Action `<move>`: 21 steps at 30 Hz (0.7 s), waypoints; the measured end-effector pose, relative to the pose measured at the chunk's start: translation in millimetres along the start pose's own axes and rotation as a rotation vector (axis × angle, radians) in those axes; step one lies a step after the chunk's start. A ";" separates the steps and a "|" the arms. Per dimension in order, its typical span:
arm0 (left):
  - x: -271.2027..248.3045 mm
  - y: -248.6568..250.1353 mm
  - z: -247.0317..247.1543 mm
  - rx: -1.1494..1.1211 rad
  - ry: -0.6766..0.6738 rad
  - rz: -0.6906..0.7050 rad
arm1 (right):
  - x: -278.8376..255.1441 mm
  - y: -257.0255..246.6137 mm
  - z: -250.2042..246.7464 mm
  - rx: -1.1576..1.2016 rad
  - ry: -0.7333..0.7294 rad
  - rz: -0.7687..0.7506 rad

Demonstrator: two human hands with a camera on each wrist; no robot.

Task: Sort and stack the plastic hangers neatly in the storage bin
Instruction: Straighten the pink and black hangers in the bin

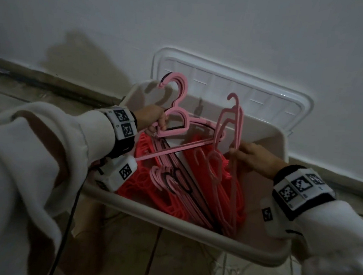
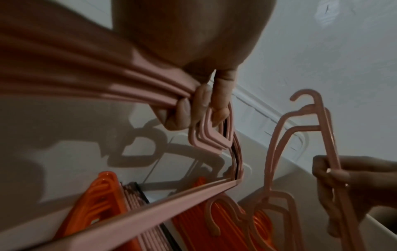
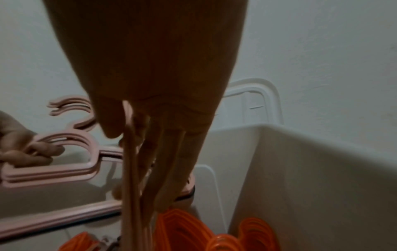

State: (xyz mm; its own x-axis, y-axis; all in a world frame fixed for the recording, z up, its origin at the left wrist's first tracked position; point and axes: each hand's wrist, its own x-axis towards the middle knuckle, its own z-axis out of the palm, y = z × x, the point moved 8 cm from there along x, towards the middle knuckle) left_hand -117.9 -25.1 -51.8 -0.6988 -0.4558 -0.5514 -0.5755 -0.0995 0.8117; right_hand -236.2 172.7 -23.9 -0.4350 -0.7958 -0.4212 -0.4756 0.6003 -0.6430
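A beige storage bin (image 1: 181,223) holds stacks of red-orange hangers (image 1: 204,161) and pink hangers (image 1: 172,180) lying in it. My left hand (image 1: 155,119) grips a bundle of pink hangers (image 1: 175,119) near their necks, hooks pointing up over the bin's far left. In the left wrist view the fingers (image 2: 193,108) curl round that bundle (image 2: 210,134). My right hand (image 1: 251,157) holds a second, thinner bundle of pink hangers (image 1: 233,122) upright at the bin's right; its fingers (image 3: 154,152) wrap the bars (image 3: 131,169).
The bin's white lid (image 1: 236,87) leans against the white wall (image 1: 187,16) behind it. The bin stands on a tiled floor (image 1: 142,255) by the baseboard (image 1: 48,80). A black cable (image 1: 67,226) hangs from my left wrist.
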 end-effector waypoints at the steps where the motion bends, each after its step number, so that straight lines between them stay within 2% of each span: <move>1: 1.6 -1.6 -0.3 0.020 0.012 -0.004 | 0.3 -0.1 -7.2 -0.070 0.068 0.005; 3: 4.5 -2.8 -2.8 0.043 0.044 0.001 | -0.5 -3.3 -20.0 -0.214 0.163 0.000; 6: 6.1 -1.7 -5.9 0.060 0.065 0.000 | -4.6 -10.3 -36.5 -0.198 0.266 -0.039; 9: 5.7 0.9 -8.9 0.056 0.081 -0.005 | -13.0 -18.5 -46.7 -0.168 0.270 -0.073; 15: 3.5 2.4 -6.4 0.012 0.076 0.000 | -36.7 -41.3 -42.7 0.020 0.111 -0.207; 18: 3.7 0.2 -5.4 0.027 0.074 -0.007 | -41.7 -51.9 -52.7 0.209 0.166 -0.338; 21: 4.0 -3.3 -3.6 0.074 0.084 -0.017 | -47.0 -61.8 -72.7 0.422 0.305 -0.450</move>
State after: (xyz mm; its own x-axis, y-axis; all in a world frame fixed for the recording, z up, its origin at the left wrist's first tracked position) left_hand -117.3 -29.7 -56.0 -0.6524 -0.5270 -0.5447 -0.6191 -0.0442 0.7841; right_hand -241.9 178.8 82.2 -0.4897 -0.8656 0.1043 -0.3487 0.0848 -0.9334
